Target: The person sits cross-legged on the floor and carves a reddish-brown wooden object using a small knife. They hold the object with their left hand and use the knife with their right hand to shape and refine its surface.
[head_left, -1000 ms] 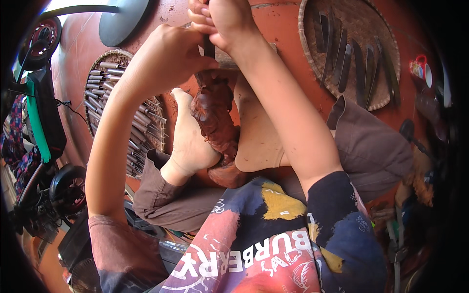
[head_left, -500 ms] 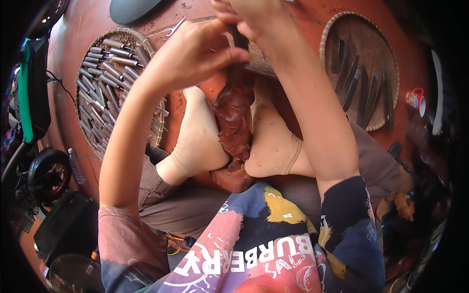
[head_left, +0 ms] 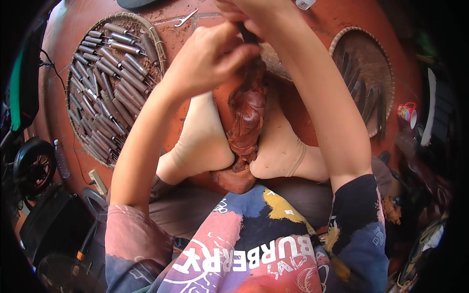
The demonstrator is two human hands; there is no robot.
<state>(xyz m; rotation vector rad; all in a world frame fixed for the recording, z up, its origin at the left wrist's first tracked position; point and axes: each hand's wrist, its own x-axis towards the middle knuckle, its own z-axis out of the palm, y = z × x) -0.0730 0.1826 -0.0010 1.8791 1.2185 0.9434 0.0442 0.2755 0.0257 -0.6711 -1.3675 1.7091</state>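
A reddish-brown wood carving [head_left: 246, 115] with a rounded base stands propped between my two socked feet [head_left: 200, 141]. Its darker upper end runs up beneath my hands. My left hand [head_left: 220, 51] is closed around that dark upper part, thumb lying across it. Close above, at the top edge of the view, my right hand [head_left: 244, 14] has its fingers curled in. What the right fingers hold is hidden by the hand and the frame edge.
On the left a round woven tray [head_left: 159, 36] bears several wooden-handled carving tools. Another woven tray [head_left: 359, 34] on the right holds long dark blades or files. A red mug [head_left: 406, 113] lies farther right. A small white forked item [head_left: 186, 17] rests on the tiled floor.
The view has shifted, so the trays and carving sit differently in it. My left hand's fingers have drawn in closer around the dark upper part. My right hand stays near the top.
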